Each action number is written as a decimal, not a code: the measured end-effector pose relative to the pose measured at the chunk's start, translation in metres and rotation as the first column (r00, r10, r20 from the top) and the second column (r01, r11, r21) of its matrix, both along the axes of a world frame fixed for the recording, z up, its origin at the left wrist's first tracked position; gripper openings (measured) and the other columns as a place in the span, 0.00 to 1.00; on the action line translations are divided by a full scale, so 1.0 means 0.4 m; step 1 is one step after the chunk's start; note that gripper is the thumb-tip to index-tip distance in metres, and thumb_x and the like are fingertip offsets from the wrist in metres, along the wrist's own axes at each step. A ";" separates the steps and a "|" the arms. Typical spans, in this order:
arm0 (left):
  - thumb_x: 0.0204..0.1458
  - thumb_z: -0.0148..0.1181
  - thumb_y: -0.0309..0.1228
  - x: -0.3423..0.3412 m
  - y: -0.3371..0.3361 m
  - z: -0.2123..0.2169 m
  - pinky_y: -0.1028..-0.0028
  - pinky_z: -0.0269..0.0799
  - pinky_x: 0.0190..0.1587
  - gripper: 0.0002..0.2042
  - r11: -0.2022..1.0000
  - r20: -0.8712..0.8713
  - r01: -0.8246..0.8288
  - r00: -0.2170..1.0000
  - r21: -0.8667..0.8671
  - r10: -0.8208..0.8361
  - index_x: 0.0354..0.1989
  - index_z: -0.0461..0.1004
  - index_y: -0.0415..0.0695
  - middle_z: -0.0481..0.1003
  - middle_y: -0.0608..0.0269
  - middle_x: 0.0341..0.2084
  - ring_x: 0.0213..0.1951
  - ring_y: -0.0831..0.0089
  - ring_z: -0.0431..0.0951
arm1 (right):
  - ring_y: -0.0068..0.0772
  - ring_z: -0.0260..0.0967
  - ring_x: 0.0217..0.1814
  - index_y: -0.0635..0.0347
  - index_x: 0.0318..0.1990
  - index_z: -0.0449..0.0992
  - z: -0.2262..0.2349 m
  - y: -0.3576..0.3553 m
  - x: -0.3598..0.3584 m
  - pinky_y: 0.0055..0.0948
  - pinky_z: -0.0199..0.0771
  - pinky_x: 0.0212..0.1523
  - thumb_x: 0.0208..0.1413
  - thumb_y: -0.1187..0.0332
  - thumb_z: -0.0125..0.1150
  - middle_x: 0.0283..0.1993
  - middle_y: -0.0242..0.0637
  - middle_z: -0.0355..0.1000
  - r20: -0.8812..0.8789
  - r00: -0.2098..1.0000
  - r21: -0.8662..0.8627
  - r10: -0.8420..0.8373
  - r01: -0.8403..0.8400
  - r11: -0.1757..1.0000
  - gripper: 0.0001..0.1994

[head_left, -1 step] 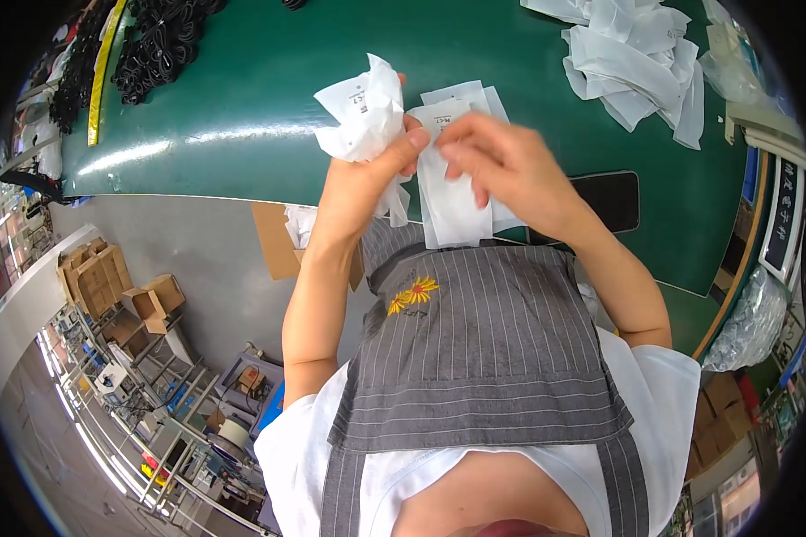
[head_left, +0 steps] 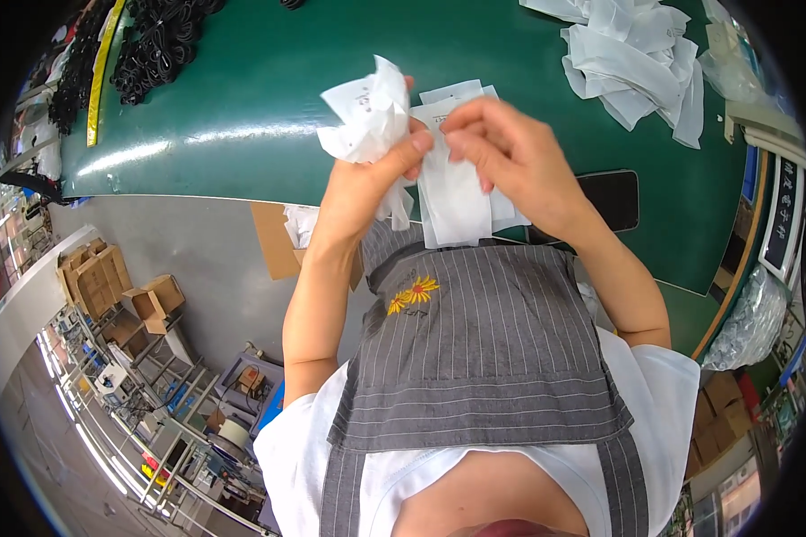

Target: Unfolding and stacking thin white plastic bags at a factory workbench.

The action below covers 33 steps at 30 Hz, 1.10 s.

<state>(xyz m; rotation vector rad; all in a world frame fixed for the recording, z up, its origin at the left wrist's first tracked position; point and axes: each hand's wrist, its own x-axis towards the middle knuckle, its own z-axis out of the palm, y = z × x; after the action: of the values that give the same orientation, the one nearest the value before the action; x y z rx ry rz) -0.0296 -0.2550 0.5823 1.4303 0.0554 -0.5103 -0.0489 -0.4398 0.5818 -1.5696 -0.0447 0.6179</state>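
My left hand (head_left: 367,183) is closed round a bunch of crumpled white plastic bags (head_left: 365,121), whose ends stick out above and below the fist. Its thumb presses against the index finger on the right side. Close beside it, my right hand (head_left: 515,157) hovers over a flat stack of white bags (head_left: 457,201) with small dark print. The right fingers are loosely bent and a little apart, and I see nothing between them. The stack lies on the green table (head_left: 269,80), its lower end reaching over the near edge to my striped apron.
A heap of white bags (head_left: 631,63) lies at the far right. Right of my right hand rests a black phone (head_left: 611,199). Bundles of black cables (head_left: 157,54) and a yellow measuring strip (head_left: 103,80) are at the far left. Below the edge stands an open carton (head_left: 276,242).
My right hand has moved slightly up and right, away from the stack's middle. My left hand has shifted a little to the right with the crumpled bags in it.
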 end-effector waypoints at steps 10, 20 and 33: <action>0.50 0.60 0.35 -0.015 0.007 -0.021 0.77 0.65 0.26 0.15 0.919 -0.111 0.256 0.947 -0.300 -0.300 0.41 0.70 0.38 0.72 0.61 0.27 0.24 0.77 0.69 | 0.15 0.61 0.27 0.61 0.41 0.70 -0.007 -0.009 0.044 0.16 0.62 0.30 0.52 0.70 0.61 0.41 0.31 0.65 0.365 0.908 0.198 -0.207 0.141 0.970 0.11; 0.53 0.57 0.34 -0.010 -0.012 -0.025 0.77 0.64 0.31 0.10 0.903 -0.047 -0.331 0.942 -0.275 0.331 0.36 0.72 0.38 0.71 0.67 0.23 0.26 0.79 0.68 | 0.09 0.59 0.26 0.62 0.33 0.62 0.015 -0.014 0.021 0.14 0.59 0.24 0.54 0.74 0.58 0.26 0.26 0.65 0.151 0.892 0.258 -0.426 0.381 0.888 0.09; 0.52 0.59 0.36 -0.007 -0.064 0.034 0.80 0.57 0.24 0.11 0.959 0.199 -0.265 0.950 0.100 0.242 0.31 0.72 0.40 0.66 0.71 0.19 0.22 0.84 0.62 | 0.10 0.60 0.29 0.63 0.41 0.70 0.034 -0.021 0.030 0.14 0.60 0.29 0.58 0.67 0.56 0.29 0.27 0.68 0.106 0.936 0.228 -0.337 0.307 0.924 0.10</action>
<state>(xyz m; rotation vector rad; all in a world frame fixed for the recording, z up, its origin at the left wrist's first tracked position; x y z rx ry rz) -0.0326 -0.2806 0.5959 1.5614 0.1232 -0.1623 -0.0369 -0.4483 0.5952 -1.3751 0.0403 0.2310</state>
